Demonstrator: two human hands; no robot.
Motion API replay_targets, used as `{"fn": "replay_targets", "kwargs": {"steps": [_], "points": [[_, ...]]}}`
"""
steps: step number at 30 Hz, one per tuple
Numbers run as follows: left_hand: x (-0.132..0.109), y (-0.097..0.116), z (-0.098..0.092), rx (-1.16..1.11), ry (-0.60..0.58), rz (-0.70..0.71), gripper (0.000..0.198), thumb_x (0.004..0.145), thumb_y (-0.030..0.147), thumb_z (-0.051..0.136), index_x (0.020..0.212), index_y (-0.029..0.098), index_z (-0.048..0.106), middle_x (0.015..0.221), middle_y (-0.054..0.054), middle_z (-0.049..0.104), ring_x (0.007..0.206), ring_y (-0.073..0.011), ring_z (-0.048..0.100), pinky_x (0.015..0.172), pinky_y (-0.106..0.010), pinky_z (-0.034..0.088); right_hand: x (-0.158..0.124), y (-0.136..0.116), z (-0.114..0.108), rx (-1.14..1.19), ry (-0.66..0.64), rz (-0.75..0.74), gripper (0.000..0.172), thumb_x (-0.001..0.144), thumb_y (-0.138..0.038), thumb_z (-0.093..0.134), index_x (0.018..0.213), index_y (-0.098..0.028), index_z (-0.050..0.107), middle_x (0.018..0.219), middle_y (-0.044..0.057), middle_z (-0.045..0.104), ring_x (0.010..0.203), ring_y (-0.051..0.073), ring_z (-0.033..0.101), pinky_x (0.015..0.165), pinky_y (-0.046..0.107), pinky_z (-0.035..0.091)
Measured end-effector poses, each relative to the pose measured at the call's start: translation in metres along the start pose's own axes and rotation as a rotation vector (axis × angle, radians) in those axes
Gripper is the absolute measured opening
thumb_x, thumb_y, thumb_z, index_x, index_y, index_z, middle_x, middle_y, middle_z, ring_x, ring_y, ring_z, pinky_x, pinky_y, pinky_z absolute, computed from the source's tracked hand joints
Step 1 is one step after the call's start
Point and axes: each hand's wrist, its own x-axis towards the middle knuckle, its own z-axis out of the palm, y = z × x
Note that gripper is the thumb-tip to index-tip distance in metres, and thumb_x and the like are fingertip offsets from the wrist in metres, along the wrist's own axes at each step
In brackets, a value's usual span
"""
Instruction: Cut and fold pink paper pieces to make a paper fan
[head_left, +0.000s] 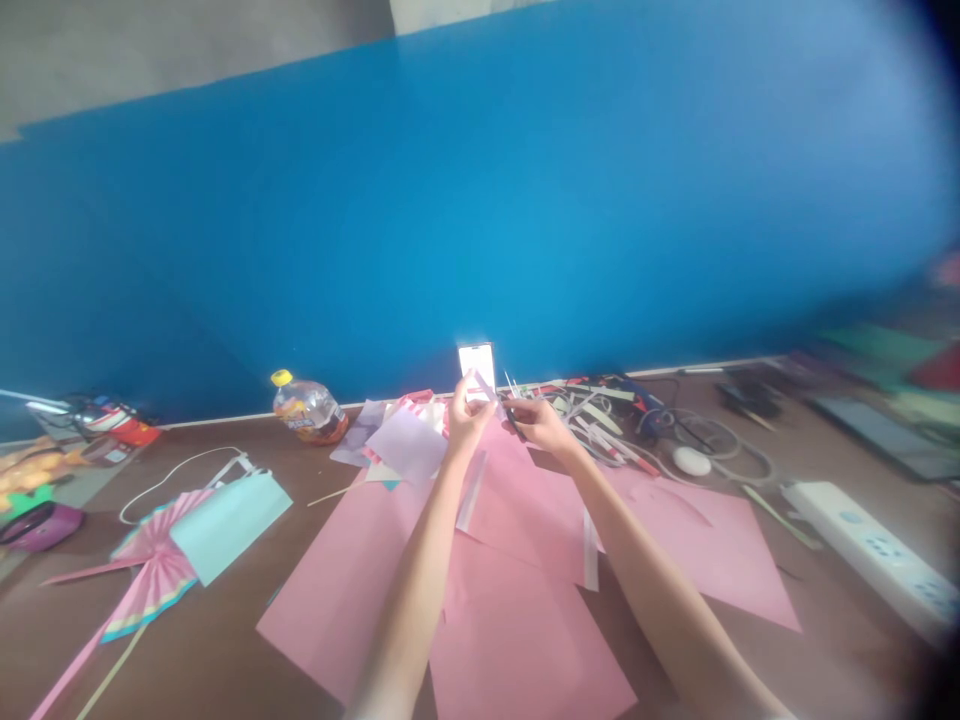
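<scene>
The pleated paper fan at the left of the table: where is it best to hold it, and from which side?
Probably at the narrow pink handle of the paper fan, coming from the near-left. The pleats gather there; the spread part looks thin and partly lies under a pale sheet.
</scene>
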Motion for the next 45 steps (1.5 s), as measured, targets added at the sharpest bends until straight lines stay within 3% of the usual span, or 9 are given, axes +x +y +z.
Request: {"fn": "replay_targets", "kwargs": {"steps": [8, 16, 19, 25, 30, 36, 45], "points": [[-0.001, 0.002, 0.002, 0.004, 0.002, -0.003, 0.076, 0.072, 0.037, 0.073, 0.139, 0.022, 0.042, 0.111, -0.012, 0.067, 0.074, -0.0134, 0.063, 0.066, -0.025, 0.051, 0.001, 0.005, -0.001, -0.009, 0.022, 0.017, 0.048, 0.070, -0.033, 0.066, 0.113, -0.010, 0.065, 0.056, -0.002, 0.056, 0.047, 0.010, 0.047, 0.047, 0.023, 0.039], [0.000, -0.007, 0.004, -0.045, -0.041, -0.048, 0.078, 0.071, 0.033, 0.074, 0.140, 0.018, 0.041, 0.076, -0.004, 0.067, 0.068, -0.0137, 0.061, 0.064, -0.025, 0.050, 0.000, 0.000, 0.000, 0.041, 0.030, 0.022, 0.047, 0.068, -0.026, 0.063, 0.112, -0.010, 0.066, 0.057, -0.003, 0.056, 0.047, 0.009, 0.047, 0.047, 0.023, 0.040], [-0.001, -0.010, 0.005, -0.061, -0.053, -0.068, 0.079, 0.070, 0.032, 0.074, 0.141, 0.019, 0.040, 0.080, -0.005, 0.068, 0.066, -0.0126, 0.060, 0.060, -0.024, 0.048, -0.001, -0.002, -0.001, 0.049, 0.059, 0.039, 0.048, 0.066, -0.024, 0.062, 0.111, -0.010, 0.066, 0.057, -0.002, 0.056, 0.048, 0.010, 0.048, 0.047, 0.023, 0.040], [-0.001, -0.011, 0.005, -0.061, -0.055, -0.059, 0.077, 0.071, 0.029, 0.073, 0.141, 0.024, 0.041, 0.105, -0.009, 0.068, 0.069, -0.0107, 0.059, 0.058, -0.022, 0.047, -0.001, -0.003, -0.002, 0.031, 0.066, 0.045, 0.047, 0.065, -0.024, 0.062, 0.110, -0.010, 0.066, 0.059, -0.001, 0.059, 0.049, 0.011, 0.049, 0.047, 0.023, 0.040], [-0.001, -0.012, 0.004, -0.059, -0.057, -0.064, 0.077, 0.071, 0.030, 0.072, 0.141, 0.023, 0.041, 0.103, -0.010, 0.069, 0.067, -0.0098, 0.058, 0.058, -0.021, 0.047, 0.001, 0.002, -0.003, 0.009, 0.079, 0.024, 0.045, 0.065, -0.024, 0.062, 0.108, -0.011, 0.067, 0.055, -0.002, 0.055, 0.050, 0.012, 0.050, 0.048, 0.023, 0.041], [-0.003, -0.006, 0.007, -0.015, -0.096, -0.076, 0.076, 0.069, 0.030, 0.073, 0.140, 0.023, 0.045, 0.118, -0.014, 0.065, 0.066, -0.0092, 0.058, 0.054, -0.020, 0.046, 0.003, 0.006, -0.004, 0.033, 0.095, 0.011, 0.047, 0.066, -0.023, 0.062, 0.110, -0.009, 0.066, 0.058, -0.002, 0.057, 0.051, 0.012, 0.050, 0.049, 0.025, 0.042], [-0.004, -0.008, 0.005, 0.004, -0.140, -0.100, 0.075, 0.071, 0.028, 0.070, 0.141, 0.020, 0.043, 0.102, -0.012, 0.069, 0.065, -0.0091, 0.057, 0.052, -0.018, 0.042, 0.003, 0.009, -0.007, 0.017, 0.096, 0.017, 0.043, 0.066, -0.024, 0.063, 0.107, -0.010, 0.066, 0.054, -0.003, 0.052, 0.046, 0.010, 0.045, 0.045, 0.023, 0.038]]}}
